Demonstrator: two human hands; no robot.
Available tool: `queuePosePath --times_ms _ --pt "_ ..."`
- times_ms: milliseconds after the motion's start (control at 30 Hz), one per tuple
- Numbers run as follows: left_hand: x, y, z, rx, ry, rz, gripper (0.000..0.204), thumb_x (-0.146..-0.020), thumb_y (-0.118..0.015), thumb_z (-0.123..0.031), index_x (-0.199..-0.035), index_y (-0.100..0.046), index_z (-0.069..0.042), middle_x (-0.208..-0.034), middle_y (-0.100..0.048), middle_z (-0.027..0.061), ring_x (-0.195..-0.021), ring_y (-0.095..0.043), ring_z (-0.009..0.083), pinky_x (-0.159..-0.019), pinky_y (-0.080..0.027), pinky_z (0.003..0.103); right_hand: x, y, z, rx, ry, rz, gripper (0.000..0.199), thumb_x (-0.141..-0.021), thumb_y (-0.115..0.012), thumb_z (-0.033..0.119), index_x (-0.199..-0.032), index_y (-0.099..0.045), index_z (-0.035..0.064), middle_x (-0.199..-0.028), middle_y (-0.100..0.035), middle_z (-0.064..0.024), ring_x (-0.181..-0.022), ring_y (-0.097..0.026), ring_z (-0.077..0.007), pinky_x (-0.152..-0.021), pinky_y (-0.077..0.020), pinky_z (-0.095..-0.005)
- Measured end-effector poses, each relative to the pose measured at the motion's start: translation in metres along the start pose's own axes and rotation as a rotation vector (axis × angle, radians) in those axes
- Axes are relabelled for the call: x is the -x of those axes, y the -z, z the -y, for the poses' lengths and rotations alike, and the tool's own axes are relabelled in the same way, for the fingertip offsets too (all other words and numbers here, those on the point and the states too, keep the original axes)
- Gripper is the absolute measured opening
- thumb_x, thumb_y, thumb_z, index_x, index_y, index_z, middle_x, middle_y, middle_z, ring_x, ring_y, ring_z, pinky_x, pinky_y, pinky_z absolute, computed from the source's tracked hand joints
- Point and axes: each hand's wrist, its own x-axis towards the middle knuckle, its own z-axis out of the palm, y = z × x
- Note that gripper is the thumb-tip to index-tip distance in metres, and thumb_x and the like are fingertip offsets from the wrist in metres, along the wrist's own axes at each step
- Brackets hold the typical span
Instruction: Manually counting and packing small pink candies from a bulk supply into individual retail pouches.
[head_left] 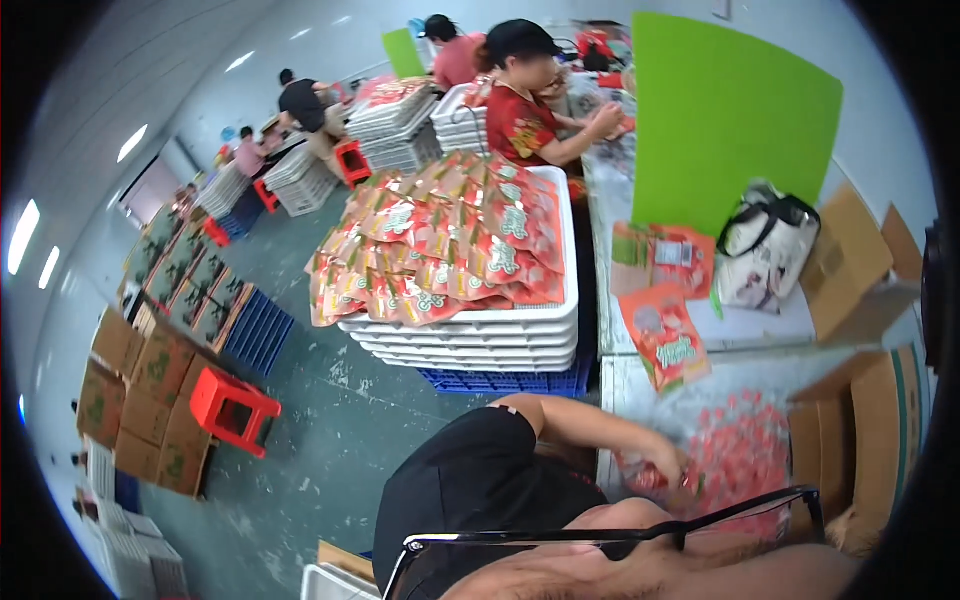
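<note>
To your left stands a red stool (234,408) beside stacked cardboard boxes (145,400). Ahead, white trays (470,335) carry red pouches (445,240). A green board (725,115) rises beyond.

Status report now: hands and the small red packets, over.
Left hand in the red packets, grip unclear. Right hand not seen. Cardboard box beside the pile; glasses frame across lower view.

Pouches (450,250) on stacked trays (470,345), left of table (760,325); stool (235,408) further left.

Wearer: black short-sleeved top (470,480), plain, no print visible; sleeve ends above elbow w/ small pale tag at hem. Forearm bare. Dark thin-framed glasses (610,540) cross bottom of view, rectangular lenses. No gloves, watch or rings seen.
</note>
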Motion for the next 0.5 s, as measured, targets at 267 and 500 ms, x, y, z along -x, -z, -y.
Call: queuePosePath --times_ms 267,500 --pt "-0.018 0.013 -0.02 0.01 0.105 -0.31 0.057 -0.067 -0.077 -0.01 -0.12 -0.06 0.004 -0.094 -0.068 0.0186 -0.085 -0.065 0.0263 -0.066 -0.053 0.039 0.015 0.034 0.063 -1.019 0.369 -0.463 0.053 -0.1 -0.049 0.047 -0.14 -0.054 0.0134 -0.14 -0.053 -0.0222 -0.115 -0.059 -0.0424 -0.095 -0.0483 -0.0574" --pt "-0.037 0.03 -0.021 0.125 0.342 -0.262 0.08 -0.071 -0.08 -0.015 -0.139 -0.045 0.009 -0.131 -0.055 0.0249 -0.121 -0.055 0.0318 -0.093 -0.05 0.043 -0.028 -0.095 0.087 -0.445 -0.101 0.797 0.078 -0.097 -0.029 0.069 -0.159 -0.02 0.0234 -0.167 -0.009 -0.0083 -0.147 -0.021 -0.0495 -0.106 -0.0244 -0.0772"
